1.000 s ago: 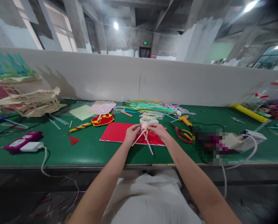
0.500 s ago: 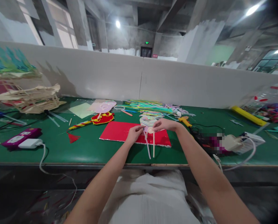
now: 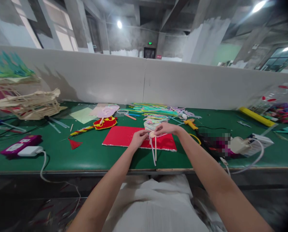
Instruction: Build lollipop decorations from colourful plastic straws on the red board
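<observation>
My left hand (image 3: 139, 139) is closed in a pinch on a thin lilac strip that looks like a pipe cleaner (image 3: 153, 153), whose free end hangs down. My right hand (image 3: 167, 128) pinches a cream pipe cleaner (image 3: 155, 149), which has a round, disc-like top (image 3: 152, 134) between the two hands. The strips' loose ends reach past the near edge of a red board (image 3: 121, 137) lying under my hands. Just behind my fingers lies a pale striped piece (image 3: 150, 124), partly covered. Fine detail at the fingertips is too small to tell.
Behind the board lies a pile of coloured strips (image 3: 155, 110). To the left are a red-and-yellow fan-shaped piece (image 3: 105, 123), a purple box (image 3: 20, 144) and a wooden stick model (image 3: 35, 103). On the right are an orange-handled glue gun (image 3: 191, 124), a yellow roll (image 3: 256, 116) and cables.
The round cream top and its strip have shifted left, closer to the lilac strip, along with my right hand. My left hand stays nearly in place. The view has moved slightly.
</observation>
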Demonstrator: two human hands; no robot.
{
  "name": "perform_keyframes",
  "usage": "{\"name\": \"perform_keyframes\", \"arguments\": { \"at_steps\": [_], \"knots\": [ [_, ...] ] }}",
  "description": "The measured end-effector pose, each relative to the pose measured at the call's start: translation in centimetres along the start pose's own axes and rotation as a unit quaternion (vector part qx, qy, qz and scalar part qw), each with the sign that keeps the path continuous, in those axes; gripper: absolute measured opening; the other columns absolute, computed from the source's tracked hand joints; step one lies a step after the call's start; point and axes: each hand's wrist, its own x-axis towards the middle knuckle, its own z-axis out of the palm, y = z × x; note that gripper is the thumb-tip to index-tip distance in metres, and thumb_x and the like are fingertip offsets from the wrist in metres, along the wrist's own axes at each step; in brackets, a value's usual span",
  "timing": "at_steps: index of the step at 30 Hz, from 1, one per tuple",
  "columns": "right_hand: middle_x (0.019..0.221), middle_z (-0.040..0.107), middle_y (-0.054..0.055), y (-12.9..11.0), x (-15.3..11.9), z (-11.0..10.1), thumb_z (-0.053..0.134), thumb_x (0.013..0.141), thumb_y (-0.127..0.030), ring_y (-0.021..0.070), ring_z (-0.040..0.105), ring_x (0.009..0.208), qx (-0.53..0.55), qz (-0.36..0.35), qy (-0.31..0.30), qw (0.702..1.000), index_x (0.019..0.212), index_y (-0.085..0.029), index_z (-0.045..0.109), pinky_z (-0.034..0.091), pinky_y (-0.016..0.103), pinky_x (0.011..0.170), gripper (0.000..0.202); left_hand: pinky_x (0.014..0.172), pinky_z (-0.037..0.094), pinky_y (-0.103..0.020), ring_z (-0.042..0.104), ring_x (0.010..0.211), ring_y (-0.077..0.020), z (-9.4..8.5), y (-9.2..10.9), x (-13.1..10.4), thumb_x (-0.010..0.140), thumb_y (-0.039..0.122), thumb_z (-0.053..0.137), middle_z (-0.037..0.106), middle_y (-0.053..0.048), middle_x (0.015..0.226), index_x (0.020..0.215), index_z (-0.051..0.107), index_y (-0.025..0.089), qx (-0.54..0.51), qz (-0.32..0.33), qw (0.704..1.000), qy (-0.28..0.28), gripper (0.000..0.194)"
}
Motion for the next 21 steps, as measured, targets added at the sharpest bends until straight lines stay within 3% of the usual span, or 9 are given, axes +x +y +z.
{"name": "perform_keyframes", "arguments": {
  "at_steps": [10, 21],
  "knots": [
    [0.063, 0.063, 0.003, 0.20, 0.23, 0.16, 0.066, 0.053, -0.039, 0.0124, 0.053, 0.058, 0.052, 0.008, 0.012, 0.999, 0.069, -0.014, 0.067, 0.041, 0.023, 0.055, 0.030, 0.062, 0.050, -0.025, 0.059, 0.061, -0.0120, 0.17, 0.31, -0.05, 0.060, 0.034, 0.063, 0.064, -0.005, 0.073, 0.089, 0.061, 0.012, 0.008, 0.007, 1.000, -0.001, 0.036],
    [0.066, 0.063, 0.004, -0.04, -0.10, 0.31, 0.063, 0.059, -0.040, 0.0132, 0.055, 0.059, 0.037, -0.011, 0.047, 0.998, 0.073, -0.014, 0.066, 0.042, 0.023, 0.056, 0.029, 0.066, 0.048, -0.027, 0.059, 0.068, -0.0140, 0.33, 0.40, 0.09, 0.054, 0.031, 0.068, 0.064, -0.005, 0.074, 0.088, 0.059, 0.012, 0.013, 0.029, 0.999, -0.003, 0.040]
  ]
}}
